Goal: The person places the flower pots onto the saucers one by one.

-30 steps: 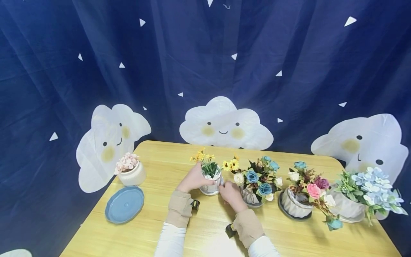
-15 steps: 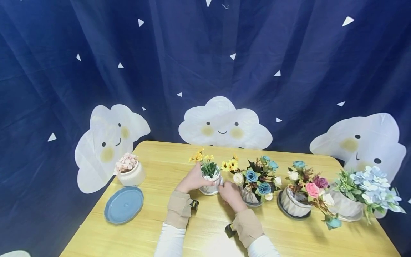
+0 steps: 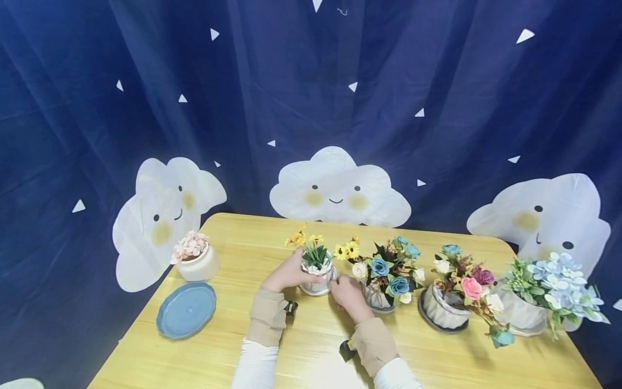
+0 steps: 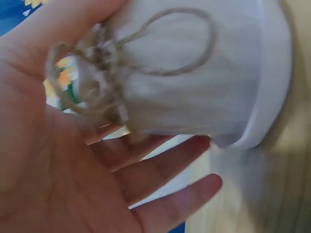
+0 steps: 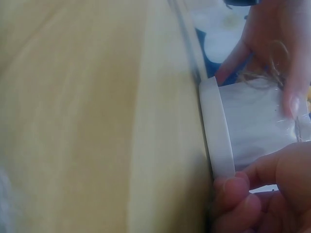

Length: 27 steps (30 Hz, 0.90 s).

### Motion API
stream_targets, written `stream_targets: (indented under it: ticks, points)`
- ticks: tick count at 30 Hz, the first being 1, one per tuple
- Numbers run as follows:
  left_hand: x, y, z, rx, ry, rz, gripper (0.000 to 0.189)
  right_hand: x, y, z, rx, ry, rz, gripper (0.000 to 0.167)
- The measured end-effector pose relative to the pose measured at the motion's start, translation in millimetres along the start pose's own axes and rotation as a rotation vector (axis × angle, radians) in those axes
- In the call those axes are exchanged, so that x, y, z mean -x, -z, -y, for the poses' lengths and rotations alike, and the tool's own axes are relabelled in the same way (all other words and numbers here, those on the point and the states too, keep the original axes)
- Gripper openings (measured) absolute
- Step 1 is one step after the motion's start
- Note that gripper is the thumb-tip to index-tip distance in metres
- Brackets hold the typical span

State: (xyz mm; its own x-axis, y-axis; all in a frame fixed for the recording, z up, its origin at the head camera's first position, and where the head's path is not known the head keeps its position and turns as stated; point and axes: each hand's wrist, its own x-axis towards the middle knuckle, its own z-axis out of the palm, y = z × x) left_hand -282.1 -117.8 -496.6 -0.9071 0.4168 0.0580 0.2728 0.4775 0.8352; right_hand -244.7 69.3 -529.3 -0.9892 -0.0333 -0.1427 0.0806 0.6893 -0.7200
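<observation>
A small white flowerpot [image 3: 323,286] with yellow flowers [image 3: 315,240] stands on a white saucer [image 3: 317,293] near the middle of the table. My left hand [image 3: 286,271] holds the pot from the left, thumb across its front and fingers round the far side. In the left wrist view, a twine bow [image 4: 114,63] is tied round the pot [image 4: 189,92] beside the palm. My right hand [image 3: 349,294] is at the pot's right side. Its curled fingers pinch the saucer's rim [image 5: 216,126] in the right wrist view.
Right of my hands, a pot with blue and white roses [image 3: 381,294], a pot of mixed roses [image 3: 447,313] and a hydrangea pot [image 3: 520,310] stand in a row. On the left are a pink-flowered pot [image 3: 198,266] and a blue plate [image 3: 187,313]. A curtain [image 3: 252,108] hangs behind.
Both hands keep their places at the pot and saucer. The whole scene has drifted slightly left in the head view.
</observation>
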Motion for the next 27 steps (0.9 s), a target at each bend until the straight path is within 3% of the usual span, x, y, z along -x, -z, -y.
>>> stream_targets:
  ticks: [5, 16, 22, 27]
  points:
    - [5.4, 9.7, -6.7, -0.012, -0.006, 0.016, 0.085, -0.1, -0.1, 0.2, 0.0, -0.008, -0.005, 0.028]
    - [20.7, 31.4, -19.8, -0.094, 0.079, 0.031, 0.087, 0.5, 2.3, 0.8, -0.048, 0.011, -0.005, 0.028]
    - [30.8, 42.5, -26.6, -0.106, 0.051, 0.036, 0.072, 2.1, 4.4, 0.8, -0.077, 0.027, 0.012, 0.029]
    - [36.8, 50.2, -32.9, -0.122, 0.042, -0.017, 0.054, 5.6, 7.7, 1.6, -0.085, 0.027, 0.05, 0.033]
